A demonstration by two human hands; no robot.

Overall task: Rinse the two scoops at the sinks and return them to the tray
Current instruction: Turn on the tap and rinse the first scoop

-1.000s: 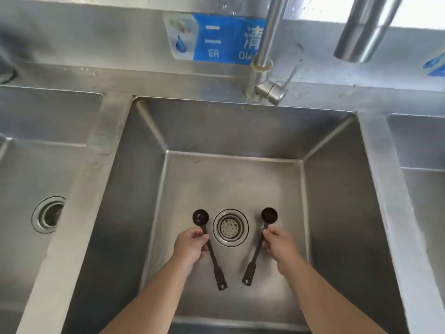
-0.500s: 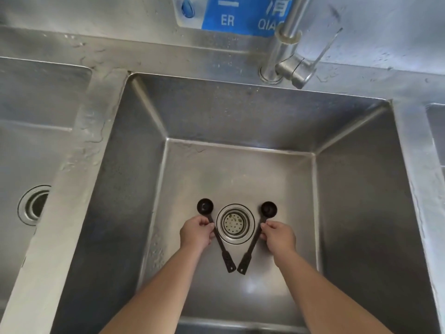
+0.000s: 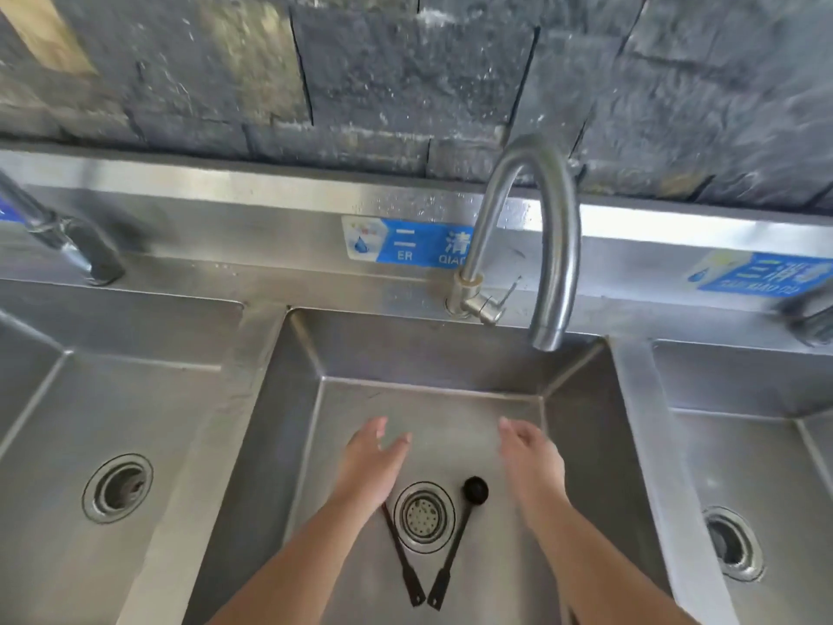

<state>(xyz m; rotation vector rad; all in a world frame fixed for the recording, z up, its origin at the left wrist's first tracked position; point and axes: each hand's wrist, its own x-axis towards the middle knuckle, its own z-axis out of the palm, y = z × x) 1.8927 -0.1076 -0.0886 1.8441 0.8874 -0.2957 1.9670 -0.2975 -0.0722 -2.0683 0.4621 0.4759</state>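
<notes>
Both scoops (image 3: 444, 548) lying in a V around the middle sink's drain (image 3: 423, 516); left hand (image 3: 369, 466) and right hand (image 3: 532, 462) spread empty above; faucet (image 3: 541, 245) dry, rinsing and tray return apparently pending

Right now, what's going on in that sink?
Left hand and right hand open, empty. Two scoops lie flat on the basin floor beside the drain. Faucet dry, nothing blocking.

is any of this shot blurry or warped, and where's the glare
Head view: wide-angle bend curves the backsplash rail and splays the side basins; motion blur smears the far-right faucet, the right label and both raised hands, left hand and right hand; soft glare on the rail behind the middle faucet; the two scoops stay fairly sharp.
</notes>
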